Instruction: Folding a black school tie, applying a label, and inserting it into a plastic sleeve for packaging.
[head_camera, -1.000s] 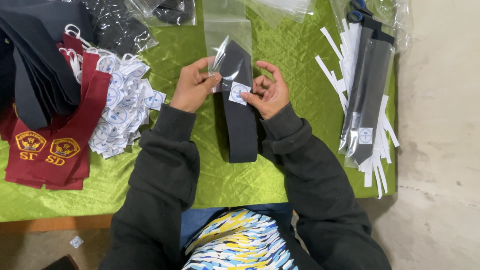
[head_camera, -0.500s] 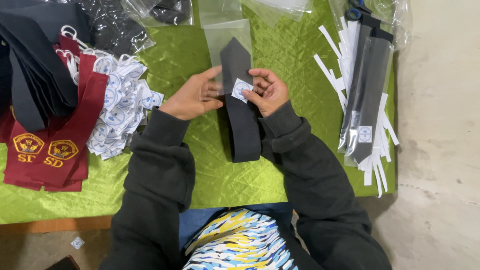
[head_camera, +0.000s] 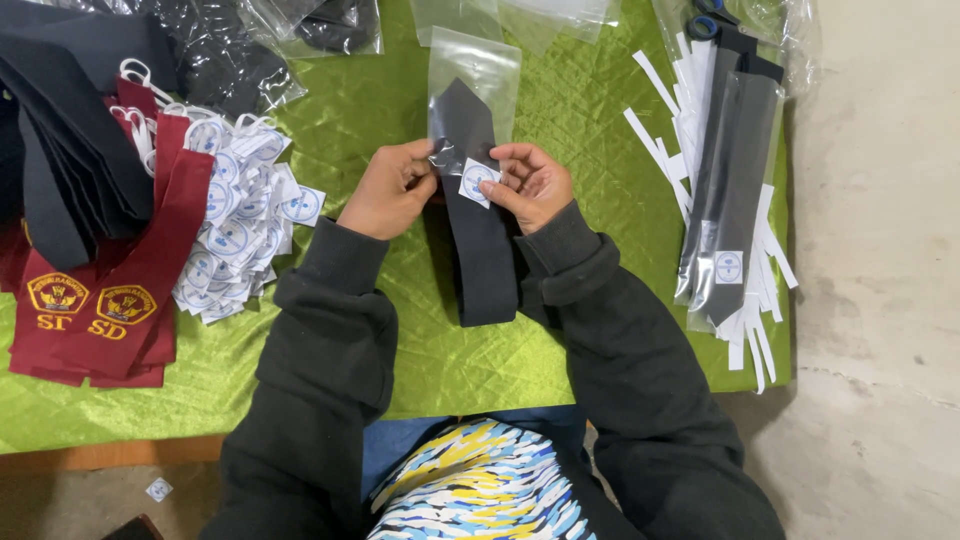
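Green cloth (head_camera: 600, 330) holds tags (head_camera: 235, 235) beside left hand (head_camera: 390, 190) and right hand (head_camera: 530, 185) pinching tie (head_camera: 480, 260).

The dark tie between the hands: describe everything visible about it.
The dark tie is a flat, matte, charcoal cloth strip with a pointed top end and a straight-cut lower end. It lies lengthwise on the green quilted cloth, its point slid into a clear plastic sleeve. A small white tag with a round blue mark sits on its front. The left hand pinches the sleeve's edge; the right hand holds the tag.
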